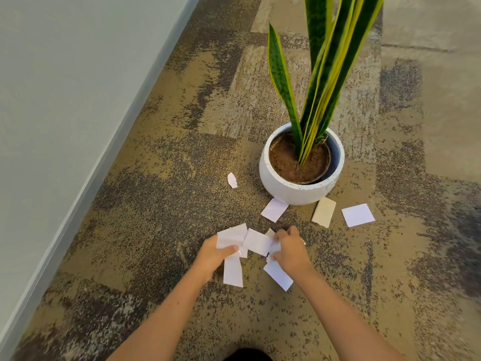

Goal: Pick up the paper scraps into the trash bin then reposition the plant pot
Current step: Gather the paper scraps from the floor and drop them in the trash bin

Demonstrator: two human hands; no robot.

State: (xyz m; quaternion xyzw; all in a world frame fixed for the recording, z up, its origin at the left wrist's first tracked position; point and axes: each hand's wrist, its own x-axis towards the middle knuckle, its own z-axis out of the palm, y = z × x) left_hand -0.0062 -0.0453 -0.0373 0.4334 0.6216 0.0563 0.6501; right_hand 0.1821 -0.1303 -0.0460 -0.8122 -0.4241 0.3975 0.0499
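A round white plant pot (pixel 294 190) with a tall green-and-yellow plant (pixel 325 74) stands on the carpet. My left hand (pixel 212 256) grips several white paper scraps (pixel 233 238), one hanging down below it. My right hand (pixel 291 250) holds more white scraps (pixel 278 274) and touches the same bunch. Loose scraps lie near the pot: a small white one (pixel 232 180) to its left, a white one (pixel 274 209) at its front, a beige one (pixel 324 211) and a white square (pixel 358 214) to the right. No trash bin is in view.
A pale wall with a grey baseboard (pixel 86 183) runs diagonally along the left. Patterned brown and grey carpet (pixel 169 178) covers the floor all around. The plant's long leaves rise out of the top of the view.
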